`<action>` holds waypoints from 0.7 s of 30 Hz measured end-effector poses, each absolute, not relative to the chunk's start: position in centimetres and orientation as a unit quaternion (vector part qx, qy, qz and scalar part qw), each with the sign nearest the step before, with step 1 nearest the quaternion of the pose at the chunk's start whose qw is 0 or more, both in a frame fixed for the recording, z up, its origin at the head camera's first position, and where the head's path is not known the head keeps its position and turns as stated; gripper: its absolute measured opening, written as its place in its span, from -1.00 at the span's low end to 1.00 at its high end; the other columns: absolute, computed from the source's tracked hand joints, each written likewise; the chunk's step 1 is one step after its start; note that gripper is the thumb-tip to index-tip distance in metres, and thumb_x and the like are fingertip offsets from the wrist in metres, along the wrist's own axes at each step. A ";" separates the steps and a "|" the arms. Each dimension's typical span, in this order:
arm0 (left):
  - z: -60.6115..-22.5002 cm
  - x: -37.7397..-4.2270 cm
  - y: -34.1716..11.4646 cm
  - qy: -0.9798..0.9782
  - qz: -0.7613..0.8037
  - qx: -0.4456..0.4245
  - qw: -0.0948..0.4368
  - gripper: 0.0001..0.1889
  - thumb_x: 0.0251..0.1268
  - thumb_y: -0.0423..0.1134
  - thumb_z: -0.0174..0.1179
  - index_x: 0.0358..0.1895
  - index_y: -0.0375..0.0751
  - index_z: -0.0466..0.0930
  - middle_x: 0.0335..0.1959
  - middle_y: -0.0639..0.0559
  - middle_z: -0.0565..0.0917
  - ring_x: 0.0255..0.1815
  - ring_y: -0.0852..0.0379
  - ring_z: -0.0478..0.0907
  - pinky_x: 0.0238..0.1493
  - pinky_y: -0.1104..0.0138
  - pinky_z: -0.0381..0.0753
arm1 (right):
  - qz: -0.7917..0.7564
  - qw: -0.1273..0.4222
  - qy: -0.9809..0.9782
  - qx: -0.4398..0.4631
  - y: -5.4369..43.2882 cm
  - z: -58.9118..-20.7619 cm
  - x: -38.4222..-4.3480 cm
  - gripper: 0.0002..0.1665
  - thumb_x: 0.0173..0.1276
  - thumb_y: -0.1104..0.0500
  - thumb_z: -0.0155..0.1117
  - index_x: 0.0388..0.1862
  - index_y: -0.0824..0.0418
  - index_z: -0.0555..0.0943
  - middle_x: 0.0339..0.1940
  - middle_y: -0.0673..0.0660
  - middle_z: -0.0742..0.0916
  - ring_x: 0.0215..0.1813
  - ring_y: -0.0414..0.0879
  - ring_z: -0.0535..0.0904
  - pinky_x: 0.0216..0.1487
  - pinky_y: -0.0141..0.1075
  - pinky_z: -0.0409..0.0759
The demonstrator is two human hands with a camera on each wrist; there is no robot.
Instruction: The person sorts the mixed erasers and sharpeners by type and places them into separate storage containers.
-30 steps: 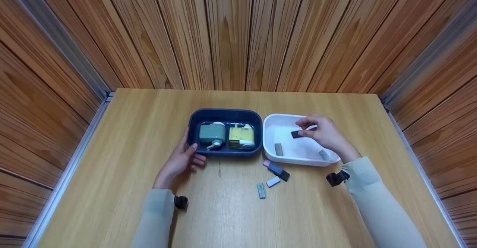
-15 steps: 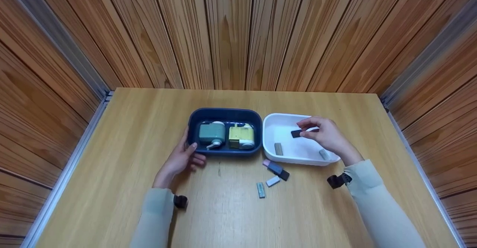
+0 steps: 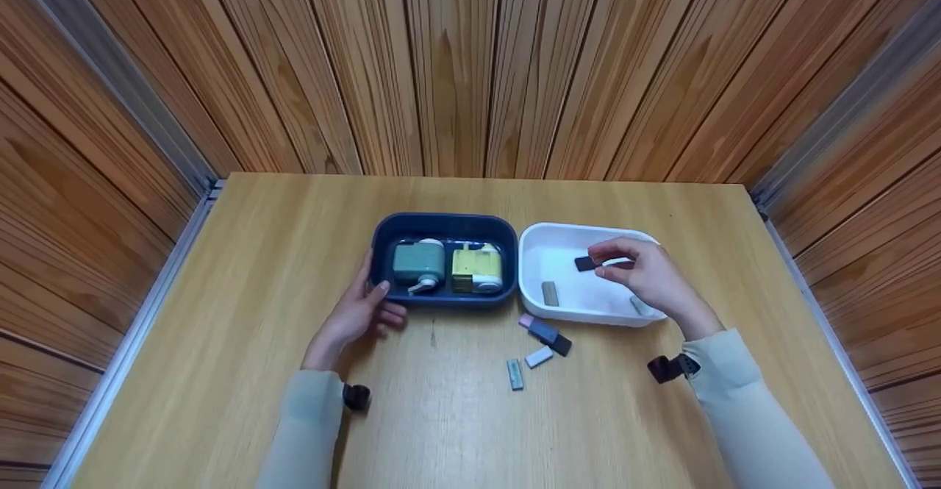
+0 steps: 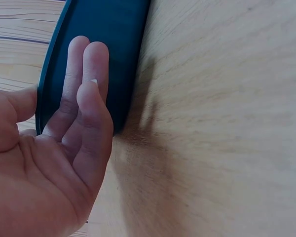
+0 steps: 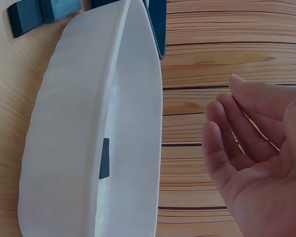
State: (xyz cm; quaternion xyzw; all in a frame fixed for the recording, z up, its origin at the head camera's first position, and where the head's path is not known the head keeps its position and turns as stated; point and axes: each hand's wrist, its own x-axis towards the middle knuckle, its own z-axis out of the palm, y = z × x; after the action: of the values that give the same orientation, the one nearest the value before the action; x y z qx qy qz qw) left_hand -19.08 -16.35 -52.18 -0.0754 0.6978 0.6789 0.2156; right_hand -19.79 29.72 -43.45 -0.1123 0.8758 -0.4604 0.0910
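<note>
In the head view, the right hand [image 3: 654, 277] masks part of the white tray [image 3: 539, 243] and of a pale grey block [image 3: 638, 305] inside; whether its fingertips touch the black block [image 3: 583, 264] cannot be told. Marks on a teal block [image 3: 514, 376] are too small to read. Both sleeves [image 3: 303, 415] run off the bottom edge. The left wrist view crops the left hand [image 4: 56, 150] and the navy tray [image 4: 116, 24], whose rim hides the thumb's tip. In the right wrist view, the white tray's wall conceals all but a dark sliver [image 5: 104, 159] inside.
</note>
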 end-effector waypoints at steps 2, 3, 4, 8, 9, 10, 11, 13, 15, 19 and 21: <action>-52.2 -19.1 -16.3 0.699 0.679 -0.072 0.215 -0.32 0.65 -0.08 -0.16 0.54 0.65 -0.32 -0.17 -0.29 0.71 -0.15 -0.19 0.69 -0.23 0.09 0.63 | -0.465 0.090 0.874 -0.114 29.7 -43.5 -19.4 -0.62 0.37 0.28 0.35 0.16 0.22 0.63 0.08 0.17 0.68 0.13 0.10 0.61 0.13 -0.20 0.58; -52.2 -19.0 -16.3 0.699 0.678 -0.067 0.215 -0.31 0.65 -0.08 -0.17 0.55 0.63 -0.33 -0.17 -0.29 0.71 -0.16 -0.19 0.69 -0.24 0.10 0.63 | -0.467 0.089 0.872 -0.116 29.7 -43.5 -19.2 -0.62 0.37 0.27 0.36 0.16 0.22 0.63 0.08 0.17 0.68 0.14 0.12 0.61 0.13 -0.22 0.58; -52.2 -19.0 -16.3 0.700 0.678 -0.065 0.214 -0.31 0.65 -0.08 -0.17 0.55 0.62 -0.33 -0.17 -0.29 0.71 -0.16 -0.19 0.69 -0.25 0.11 0.62 | -0.469 0.087 0.871 -0.117 29.7 -43.6 -19.0 -0.61 0.37 0.27 0.36 0.16 0.22 0.63 0.08 0.15 0.68 0.14 0.13 0.60 0.13 -0.25 0.58; -52.1 -19.0 -16.4 0.700 0.678 -0.056 0.216 -0.32 0.66 -0.09 -0.17 0.55 0.61 -0.34 -0.18 -0.28 0.71 -0.17 -0.18 0.69 -0.28 0.13 0.62 | -0.482 0.082 0.863 -0.126 29.7 -43.8 -18.2 -0.60 0.37 0.26 0.36 0.17 0.29 0.62 0.11 0.22 0.68 0.17 0.16 0.58 0.14 -0.31 0.56; -52.2 -19.0 -16.4 0.700 0.679 -0.058 0.216 -0.32 0.66 -0.09 -0.17 0.55 0.62 -0.33 -0.18 -0.28 0.71 -0.17 -0.18 0.69 -0.28 0.13 0.62 | -0.485 0.081 0.862 -0.125 29.7 -43.9 -17.9 -0.59 0.37 0.26 0.36 0.18 0.30 0.62 0.12 0.24 0.67 0.17 0.15 0.58 0.14 -0.32 0.55; -52.2 -19.0 -16.4 0.699 0.679 -0.060 0.216 -0.32 0.65 -0.09 -0.17 0.54 0.63 -0.33 -0.18 -0.28 0.71 -0.17 -0.18 0.69 -0.28 0.13 0.62 | -0.488 0.081 0.860 -0.125 29.6 -44.0 -17.7 -0.59 0.37 0.25 0.36 0.18 0.30 0.61 0.12 0.25 0.67 0.16 0.13 0.58 0.14 -0.34 0.55; -52.1 -19.0 -16.4 0.698 0.679 -0.061 0.217 -0.32 0.65 -0.08 -0.16 0.54 0.64 -0.32 -0.18 -0.28 0.71 -0.17 -0.19 0.69 -0.27 0.12 0.62 | -0.491 0.082 0.858 -0.125 29.6 -44.1 -17.5 -0.59 0.37 0.25 0.36 0.18 0.31 0.61 0.12 0.26 0.67 0.16 0.13 0.59 0.14 -0.34 0.55; -52.1 -19.1 -16.4 0.698 0.679 -0.061 0.218 -0.32 0.65 -0.08 -0.17 0.53 0.66 -0.32 -0.17 -0.28 0.71 -0.16 -0.19 0.69 -0.25 0.12 0.63 | -0.494 0.082 0.857 -0.123 29.5 -44.4 -17.1 -0.59 0.37 0.25 0.36 0.18 0.28 0.62 0.11 0.23 0.67 0.16 0.12 0.59 0.14 -0.35 0.55; -52.2 -19.1 -16.4 0.698 0.680 -0.063 0.219 -0.32 0.65 -0.08 -0.16 0.53 0.68 -0.32 -0.17 -0.29 0.71 -0.15 -0.20 0.69 -0.24 0.11 0.63 | -0.496 0.083 0.856 -0.120 29.5 -44.6 -16.6 -0.60 0.37 0.27 0.36 0.17 0.25 0.63 0.10 0.19 0.68 0.16 0.13 0.59 0.13 -0.37 0.54; -52.2 -19.1 -16.4 0.698 0.679 -0.061 0.218 -0.32 0.65 -0.08 -0.17 0.52 0.68 -0.32 -0.16 -0.29 0.70 -0.13 -0.22 0.68 -0.22 0.11 0.62 | -0.498 0.077 0.855 -0.123 29.3 -45.2 -15.7 -0.60 0.35 0.30 0.36 0.17 0.24 0.63 0.12 0.19 0.68 0.17 0.12 0.58 0.12 -0.40 0.54; -52.2 -19.1 -16.5 0.698 0.680 -0.060 0.217 -0.32 0.65 -0.08 -0.17 0.52 0.68 -0.32 -0.16 -0.30 0.70 -0.13 -0.22 0.68 -0.23 0.11 0.62 | -0.502 0.074 0.852 -0.126 29.1 -45.5 -15.3 -0.61 0.35 0.31 0.36 0.16 0.24 0.63 0.12 0.20 0.68 0.17 0.09 0.58 0.11 -0.40 0.54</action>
State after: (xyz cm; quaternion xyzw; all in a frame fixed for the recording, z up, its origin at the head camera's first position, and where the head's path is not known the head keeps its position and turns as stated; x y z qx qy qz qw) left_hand -19.06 -16.46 -52.20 -0.0599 0.6977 0.6799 0.2175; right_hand -15.27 29.14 -45.48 -0.1265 0.8522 -0.5023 0.0744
